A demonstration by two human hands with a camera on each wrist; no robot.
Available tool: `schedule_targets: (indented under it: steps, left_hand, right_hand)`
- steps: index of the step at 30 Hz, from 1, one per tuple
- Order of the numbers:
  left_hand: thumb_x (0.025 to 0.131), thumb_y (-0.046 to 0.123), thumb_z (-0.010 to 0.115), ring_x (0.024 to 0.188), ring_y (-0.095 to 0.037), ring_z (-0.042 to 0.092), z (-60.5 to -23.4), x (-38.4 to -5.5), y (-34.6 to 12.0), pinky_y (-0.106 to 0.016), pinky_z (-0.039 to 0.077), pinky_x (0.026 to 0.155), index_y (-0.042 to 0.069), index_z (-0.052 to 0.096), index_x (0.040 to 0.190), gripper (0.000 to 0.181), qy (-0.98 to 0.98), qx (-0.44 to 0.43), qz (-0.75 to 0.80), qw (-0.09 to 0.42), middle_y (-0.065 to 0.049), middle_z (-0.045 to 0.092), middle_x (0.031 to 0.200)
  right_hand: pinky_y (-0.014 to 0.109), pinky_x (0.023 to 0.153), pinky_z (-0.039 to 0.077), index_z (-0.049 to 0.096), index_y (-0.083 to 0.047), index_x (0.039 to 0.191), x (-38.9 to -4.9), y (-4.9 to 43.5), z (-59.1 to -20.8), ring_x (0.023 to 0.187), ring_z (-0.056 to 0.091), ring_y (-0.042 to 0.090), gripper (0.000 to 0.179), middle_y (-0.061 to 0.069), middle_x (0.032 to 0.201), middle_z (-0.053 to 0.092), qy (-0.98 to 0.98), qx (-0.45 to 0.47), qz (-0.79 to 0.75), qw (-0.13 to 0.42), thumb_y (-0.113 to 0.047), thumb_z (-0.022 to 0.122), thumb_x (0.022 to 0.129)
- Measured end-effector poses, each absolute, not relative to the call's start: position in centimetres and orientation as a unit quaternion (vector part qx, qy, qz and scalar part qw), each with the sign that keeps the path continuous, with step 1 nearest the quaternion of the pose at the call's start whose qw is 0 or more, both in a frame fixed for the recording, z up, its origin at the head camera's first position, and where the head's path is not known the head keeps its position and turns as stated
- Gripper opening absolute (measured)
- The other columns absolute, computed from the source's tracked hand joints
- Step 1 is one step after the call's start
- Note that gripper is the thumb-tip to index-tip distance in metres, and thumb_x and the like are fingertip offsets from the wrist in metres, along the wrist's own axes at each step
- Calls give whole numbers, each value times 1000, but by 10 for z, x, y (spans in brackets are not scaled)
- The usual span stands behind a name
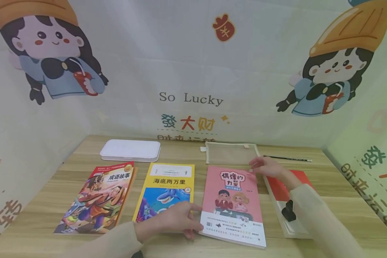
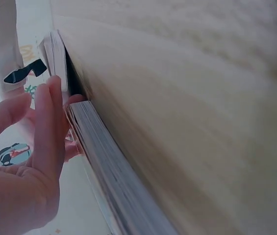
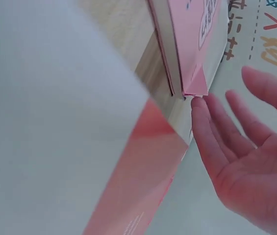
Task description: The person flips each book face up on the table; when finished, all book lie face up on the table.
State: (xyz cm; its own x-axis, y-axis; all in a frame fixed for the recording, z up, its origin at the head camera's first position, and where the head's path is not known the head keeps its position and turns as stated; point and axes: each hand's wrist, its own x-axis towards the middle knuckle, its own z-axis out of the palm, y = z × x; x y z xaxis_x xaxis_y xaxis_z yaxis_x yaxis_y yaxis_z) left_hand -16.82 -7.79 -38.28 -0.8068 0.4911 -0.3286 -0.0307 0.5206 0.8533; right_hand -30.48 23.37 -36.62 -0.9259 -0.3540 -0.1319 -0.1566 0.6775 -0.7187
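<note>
A pink-and-white paperback book (image 1: 231, 200) lies flat on the wooden table. My left hand (image 1: 173, 219) reaches across the lower part of a yellow-and-blue book (image 1: 171, 179), its fingertips at the pink book's lower left edge. In the left wrist view, the fingers of that hand (image 2: 35, 161) are extended beside the page edges. My right hand (image 1: 272, 169) is at the pink book's upper right corner. Seen from the right wrist, fingertips of the right hand (image 3: 248, 156) touch or nearly touch that corner, with the fingers spread and only slightly bent.
A colourful storybook (image 1: 98, 197) lies at the left. Under the right forearm is a red-and-white book (image 1: 287, 190), partly covered. Along the back are a white pencil case (image 1: 130, 149), a clear zip pouch (image 1: 230, 153) and a dark pencil (image 1: 287, 158). A printed cloth (image 1: 193, 71) hangs behind.
</note>
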Motion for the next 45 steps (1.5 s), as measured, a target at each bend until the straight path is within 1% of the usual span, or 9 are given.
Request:
schedule_targets:
  steps: [2,6,9,11,13,16,29,34,45]
  left_hand:
    - [77,16,68,55,-21,60,-382,-167,-78,-27,48,50,-2,51,119,49,831,143,465,270,-7,62,63]
    - [78,17,67,59,-20,60,-379,-167,-79,-30,49,56,-1,55,115,43,832,141,470,260,-4,63,70]
    - [77,17,68,64,-16,59,-377,-170,-78,-29,49,58,0,57,113,42,840,160,461,238,0,62,78]
    - [75,17,70,66,-12,57,-377,-171,-78,-25,48,59,1,58,112,42,853,186,438,214,4,61,79]
    - [73,19,71,67,-9,54,-377,-173,-77,-22,47,59,2,59,110,43,870,214,403,185,8,59,76]
    - [70,22,73,65,-7,51,-380,-175,-76,-21,44,58,4,60,110,45,889,235,357,166,11,55,71]
    - [69,21,74,53,-8,47,-386,-176,-74,-20,36,45,3,59,113,50,903,237,317,167,5,51,60]
    - [69,21,74,54,-8,47,-385,-178,-75,-20,36,46,3,59,113,49,898,237,324,179,5,52,62]
    - [71,22,73,56,-6,47,-385,-182,-78,-18,37,49,1,60,111,47,886,262,335,185,6,53,64]
  right_hand:
    - [38,75,46,48,9,113,-301,236,-365,88,52,28,36,20,104,54,909,-127,-376,128,-10,56,83]
    - [34,68,49,45,14,113,-297,240,-367,76,55,23,38,18,96,56,897,-107,-404,143,-7,55,83]
    - [35,67,51,44,17,112,-299,243,-370,76,58,22,38,17,92,56,890,-98,-417,158,-5,55,83]
    - [35,68,51,43,17,112,-299,243,-371,77,59,22,38,18,92,56,888,-95,-419,165,-5,55,83]
    - [34,67,51,44,16,112,-300,242,-372,75,60,22,38,17,90,57,889,-87,-416,171,-5,55,83]
    - [33,66,51,45,16,113,-301,241,-373,73,60,21,38,15,88,59,889,-76,-414,179,-5,56,83]
    - [30,62,52,47,18,110,-309,235,-377,65,60,16,32,12,77,61,895,-58,-398,193,-2,51,85]
    - [29,60,52,50,18,106,-313,233,-378,62,60,15,29,10,73,60,903,-40,-383,191,-3,52,86]
    - [28,60,52,49,18,106,-319,224,-378,62,60,15,28,12,74,60,902,-27,-387,192,-1,52,85]
